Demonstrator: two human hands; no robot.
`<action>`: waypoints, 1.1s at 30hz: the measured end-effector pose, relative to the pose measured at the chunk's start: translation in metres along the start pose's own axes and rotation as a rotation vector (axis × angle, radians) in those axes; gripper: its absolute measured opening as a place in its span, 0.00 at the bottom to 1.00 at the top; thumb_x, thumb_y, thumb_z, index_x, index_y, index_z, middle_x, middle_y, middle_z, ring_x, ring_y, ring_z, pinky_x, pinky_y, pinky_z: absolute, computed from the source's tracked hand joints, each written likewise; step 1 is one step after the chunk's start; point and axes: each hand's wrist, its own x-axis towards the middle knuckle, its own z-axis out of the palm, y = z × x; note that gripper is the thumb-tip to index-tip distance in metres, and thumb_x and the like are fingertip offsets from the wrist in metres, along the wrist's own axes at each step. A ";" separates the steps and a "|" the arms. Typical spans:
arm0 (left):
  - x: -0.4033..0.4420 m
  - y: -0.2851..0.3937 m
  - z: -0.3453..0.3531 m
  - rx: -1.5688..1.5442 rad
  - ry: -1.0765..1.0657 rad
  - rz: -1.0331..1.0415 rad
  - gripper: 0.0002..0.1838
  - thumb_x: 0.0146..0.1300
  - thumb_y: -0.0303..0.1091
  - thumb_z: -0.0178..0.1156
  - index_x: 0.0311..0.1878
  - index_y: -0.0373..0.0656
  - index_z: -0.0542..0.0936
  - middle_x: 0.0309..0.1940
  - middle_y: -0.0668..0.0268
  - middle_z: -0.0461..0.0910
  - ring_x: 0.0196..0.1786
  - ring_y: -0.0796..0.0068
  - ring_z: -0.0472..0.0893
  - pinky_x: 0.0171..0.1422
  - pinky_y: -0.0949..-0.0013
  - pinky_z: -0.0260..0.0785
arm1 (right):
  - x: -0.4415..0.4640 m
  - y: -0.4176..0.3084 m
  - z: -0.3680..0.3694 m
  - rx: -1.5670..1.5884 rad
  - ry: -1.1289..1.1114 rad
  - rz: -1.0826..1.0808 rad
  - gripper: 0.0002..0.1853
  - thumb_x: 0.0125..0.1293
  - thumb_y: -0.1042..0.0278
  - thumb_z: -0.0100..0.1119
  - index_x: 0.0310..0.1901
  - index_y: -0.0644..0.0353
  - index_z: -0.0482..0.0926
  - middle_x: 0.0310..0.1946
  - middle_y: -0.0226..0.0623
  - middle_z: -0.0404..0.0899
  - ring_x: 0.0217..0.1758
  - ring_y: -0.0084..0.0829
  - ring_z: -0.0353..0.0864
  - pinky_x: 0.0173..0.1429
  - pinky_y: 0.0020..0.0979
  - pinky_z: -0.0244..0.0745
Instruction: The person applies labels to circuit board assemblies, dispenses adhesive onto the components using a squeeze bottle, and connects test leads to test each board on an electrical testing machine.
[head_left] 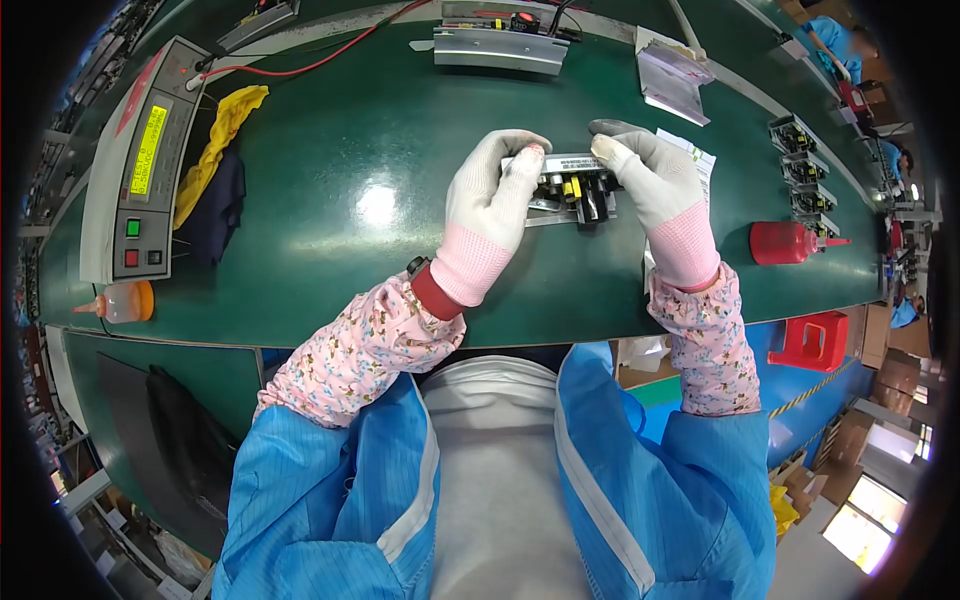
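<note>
Between my two gloved hands is a power supply unit [575,190], a metal-edged circuit assembly with black and yellow parts and a printed label strip along its far edge. My left hand [500,190] pinches its left end between thumb and fingers. At the other end, my right hand [655,175] grips the far right corner, thumb over the label edge. Both hands wear white gloves with pink cuffs. The unit is held over the green bench [340,190]; whether it touches the surface I cannot tell. A white printed sheet [690,150] lies partly behind my right hand.
At the left stands a tester [145,170] with a lit yellow display, beside a yellow cloth [220,140]. A metal fixture [500,48] and a bent metal plate [672,80] are at the back. Several boards [803,170] and a red bottle [783,243] stand right; an orange-based bottle [128,301] sits left.
</note>
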 end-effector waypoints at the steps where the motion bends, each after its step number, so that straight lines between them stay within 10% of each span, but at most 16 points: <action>1: 0.000 0.000 0.000 -0.006 0.000 0.004 0.11 0.72 0.34 0.57 0.49 0.37 0.81 0.41 0.64 0.83 0.39 0.77 0.78 0.48 0.74 0.73 | 0.000 0.000 0.000 -0.012 0.008 0.001 0.18 0.72 0.60 0.64 0.45 0.72 0.85 0.51 0.38 0.85 0.43 0.21 0.76 0.51 0.20 0.71; 17: 0.000 0.000 0.000 0.034 -0.011 -0.016 0.12 0.68 0.33 0.64 0.50 0.36 0.81 0.41 0.62 0.83 0.40 0.76 0.80 0.48 0.73 0.74 | -0.008 0.000 0.002 -0.236 0.077 -0.114 0.14 0.70 0.63 0.65 0.46 0.67 0.85 0.50 0.40 0.84 0.43 0.24 0.78 0.50 0.22 0.73; 26: -0.001 -0.008 0.002 -0.082 -0.008 -0.037 0.14 0.67 0.33 0.65 0.51 0.35 0.80 0.41 0.60 0.84 0.42 0.74 0.81 0.51 0.72 0.75 | -0.033 0.009 0.007 -0.980 0.111 -0.857 0.21 0.63 0.69 0.65 0.59 0.54 0.83 0.66 0.45 0.76 0.72 0.46 0.71 0.77 0.45 0.62; 33: 0.004 -0.007 0.001 -0.027 0.072 0.091 0.16 0.68 0.33 0.65 0.53 0.33 0.79 0.45 0.59 0.83 0.46 0.72 0.82 0.55 0.70 0.75 | -0.021 0.026 -0.031 -0.802 0.226 -0.678 0.26 0.63 0.66 0.67 0.64 0.56 0.79 0.67 0.42 0.76 0.74 0.45 0.68 0.80 0.44 0.57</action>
